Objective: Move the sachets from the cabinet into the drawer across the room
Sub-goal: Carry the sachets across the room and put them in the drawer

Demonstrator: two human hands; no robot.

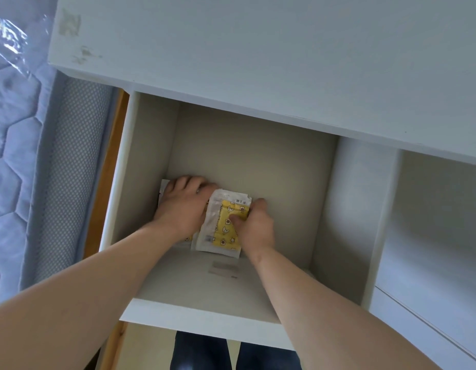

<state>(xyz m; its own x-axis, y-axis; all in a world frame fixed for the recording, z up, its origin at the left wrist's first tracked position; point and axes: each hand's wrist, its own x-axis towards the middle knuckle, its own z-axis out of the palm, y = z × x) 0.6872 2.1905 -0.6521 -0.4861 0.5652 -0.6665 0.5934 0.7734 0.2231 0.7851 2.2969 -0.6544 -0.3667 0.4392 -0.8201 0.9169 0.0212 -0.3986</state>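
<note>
The right grip (254,228) is closed on the yellow sachet (226,222), thumb on top and fingers round its edge, apparently to lay it inside the drawer (205,313). The left grip (183,206), just beside it, rests uncurled, palm down, on 1 lower sachet (163,186), probably steadying it.

The left hand (182,206) covers most of the sachets (162,187) beneath it; their print is unreadable.
</note>
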